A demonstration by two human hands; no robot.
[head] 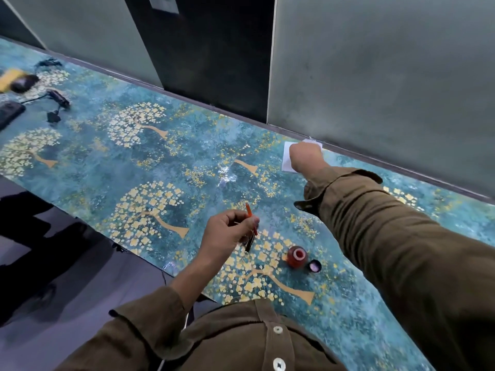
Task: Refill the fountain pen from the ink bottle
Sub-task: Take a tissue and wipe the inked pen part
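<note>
The table point(112, 167) is carrying a teal covering printed with yellow blossom trees. At its far left end, a yellow pad point(10, 76) is lying under a dark rounded object point(24, 83); both are blurred. Near them, a flat black device point(9, 113) is sitting at the frame edge, and a dark cylindrical item point(59, 97) with a cable is lying just beside a small black plug point(53, 117). Grey wall panels point(388, 76) are standing behind the table, flanking a black panel point(209, 57).
</note>
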